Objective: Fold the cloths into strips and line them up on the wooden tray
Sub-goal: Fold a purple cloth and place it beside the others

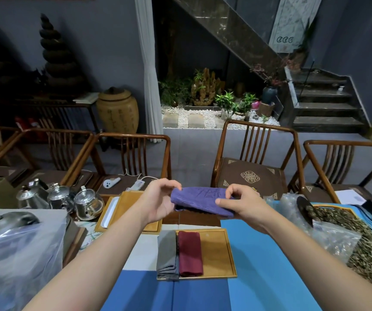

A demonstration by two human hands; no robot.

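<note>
1. Blue mats cover the tabletop [259, 254], with wooden chairs [254, 153] and a small indoor garden beyond it; held up above all this is the purple cloth [200, 202], already narrowed into a thick folded band.
2. Left hand [158, 202] pinches the band's left end between thumb and fingertips, and right hand [242, 205] pinches the right end the same way, so both hands are curled onto the fabric and it hangs clear of the tabletop.
3. Below, the wooden tray [221, 252] already carries two finished strips lying side by side and touching: a grey cloth [168, 252] at the left edge (it overhangs the rim a little) and a maroon cloth [190, 252] just right of it.
4. My judgement: two of three visible cloths are done, and the tray's bare right half has room for the purple one.
5. What seems left is a last tidy of the fold, then laying it beside the maroon strip, parallel to it. Whether more cloths wait elsewhere I cannot tell.
</note>
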